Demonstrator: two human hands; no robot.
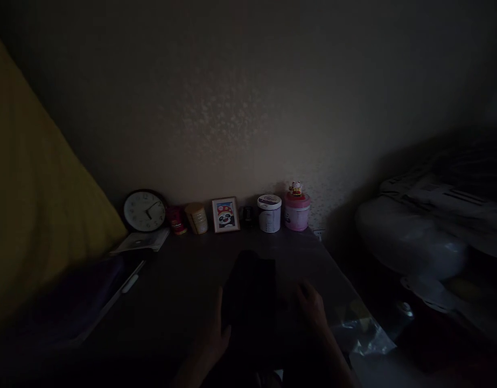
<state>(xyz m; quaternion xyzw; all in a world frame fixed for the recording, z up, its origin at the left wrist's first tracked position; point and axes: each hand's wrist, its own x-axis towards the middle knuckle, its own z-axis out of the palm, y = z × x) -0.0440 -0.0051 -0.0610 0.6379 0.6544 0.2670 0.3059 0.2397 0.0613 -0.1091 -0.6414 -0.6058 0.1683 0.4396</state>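
Note:
The picture is very dark. A black, roughly upright object (250, 302), its kind lost in the shadow, stands over the near middle of the dark table. My left hand (216, 337) lies along its left side, thumb toward me, and seems to grip it. To the right of that object is my right hand (314, 308), its fingers curled in toward it. Whatever those fingers hold, if anything, is too dark to see.
Along the wall stand a round clock (145, 210), a red tin (176, 220), a tan canister (197, 218), a framed panda picture (226, 215), a white tub (269, 214) and a pink tub (297, 215) topped by a figurine (295, 188). Clear plastic (367, 334) covers the right corner. Yellow cloth (38, 205) hangs left.

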